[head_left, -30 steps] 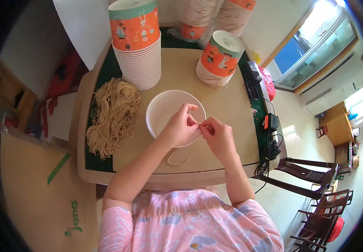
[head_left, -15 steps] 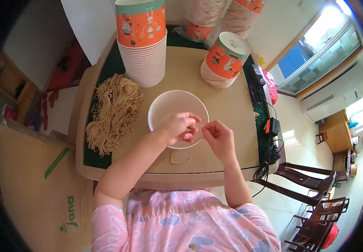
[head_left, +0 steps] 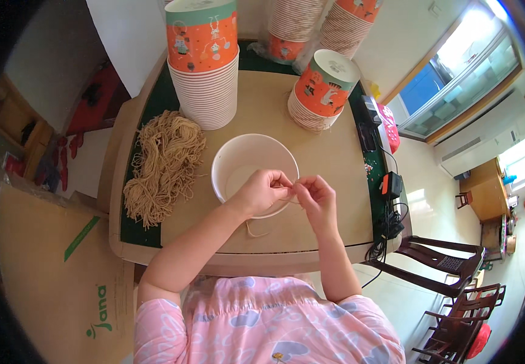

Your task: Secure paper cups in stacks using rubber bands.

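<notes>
Over the right side of a white paper bucket [head_left: 226,155], my two hands meet with their fingertips almost touching. My left hand [head_left: 264,193] is closed in a pinch, and my right hand [head_left: 315,199] pinches close beside it. Between them runs a thin beige string, mostly hidden by the fingers. A short curl of string [head_left: 257,235] shows just below the bucket's near rim; I cannot tell whether it joins the piece in my fingers. The bucket stands upright, open side up, with its inner bottom partly visible. Left of it lies a loose heap of beige strings [head_left: 164,164].
A tall stack of upturned orange and green paper buckets [head_left: 205,91] stands at the back left, a shorter stack [head_left: 320,94] at the back right. More wrapped stacks [head_left: 287,30] are behind. Black cables and an adapter [head_left: 391,185] line the table's right edge. A cardboard box [head_left: 50,267] is at left.
My fingertips have drawn closer together, and the left fingers have closed from a looser curl into a pinch. The view has shifted slightly.
</notes>
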### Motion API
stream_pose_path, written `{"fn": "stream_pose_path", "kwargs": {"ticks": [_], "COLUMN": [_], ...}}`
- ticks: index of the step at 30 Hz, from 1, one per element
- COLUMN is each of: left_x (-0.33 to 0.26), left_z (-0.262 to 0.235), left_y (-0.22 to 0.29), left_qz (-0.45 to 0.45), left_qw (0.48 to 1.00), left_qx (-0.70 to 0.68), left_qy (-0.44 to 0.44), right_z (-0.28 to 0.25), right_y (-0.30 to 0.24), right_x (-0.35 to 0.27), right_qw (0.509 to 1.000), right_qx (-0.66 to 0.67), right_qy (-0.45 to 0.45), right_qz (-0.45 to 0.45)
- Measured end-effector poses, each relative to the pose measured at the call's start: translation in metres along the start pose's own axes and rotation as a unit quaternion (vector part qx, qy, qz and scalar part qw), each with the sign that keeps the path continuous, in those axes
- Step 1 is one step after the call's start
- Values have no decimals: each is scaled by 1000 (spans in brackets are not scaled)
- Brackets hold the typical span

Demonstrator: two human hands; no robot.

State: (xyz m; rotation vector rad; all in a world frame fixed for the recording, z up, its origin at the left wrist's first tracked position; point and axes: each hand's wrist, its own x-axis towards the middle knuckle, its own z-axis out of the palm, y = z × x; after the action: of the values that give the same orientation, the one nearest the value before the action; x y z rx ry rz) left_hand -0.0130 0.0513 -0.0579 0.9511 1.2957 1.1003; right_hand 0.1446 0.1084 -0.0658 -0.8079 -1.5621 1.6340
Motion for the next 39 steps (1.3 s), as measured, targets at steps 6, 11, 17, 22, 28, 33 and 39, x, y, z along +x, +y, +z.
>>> {"fn": "stream_pose_path", "kwargs": {"ticks": [6, 11, 17, 22, 28, 33, 39], "left_x": [5, 6, 3, 6, 5, 6, 13], "left_z": [1, 2, 3, 4, 3, -4, -17], "left_y": [-16, -14, -8, -13, -12, -2, 5], "left_qz": [62, 66, 58, 68, 65, -49, -193], "left_qw": [997, 996, 993, 992, 995, 985, 977], "left_qx": [36, 45, 95, 92, 58, -164, -79], "left_qy": [31, 45, 49, 46, 52, 0, -54], "right_z": [-7, -13, -11, -13, -10, -7, 13], "right_y": [-13, -24, -28, -26, -31, -33, -7], "right_x": [8, 8, 5, 4, -2, -4, -7], "right_qw": [988, 949, 903, 900, 943, 943, 899], "right_qx": [-127, -275, -377, -399, -308, -294, -346], "right_qy": [-69, -43, -49, -62, -50, -58, 19], "right_qz": [-46, -147, -199, -164, -118, -147, -267]}}
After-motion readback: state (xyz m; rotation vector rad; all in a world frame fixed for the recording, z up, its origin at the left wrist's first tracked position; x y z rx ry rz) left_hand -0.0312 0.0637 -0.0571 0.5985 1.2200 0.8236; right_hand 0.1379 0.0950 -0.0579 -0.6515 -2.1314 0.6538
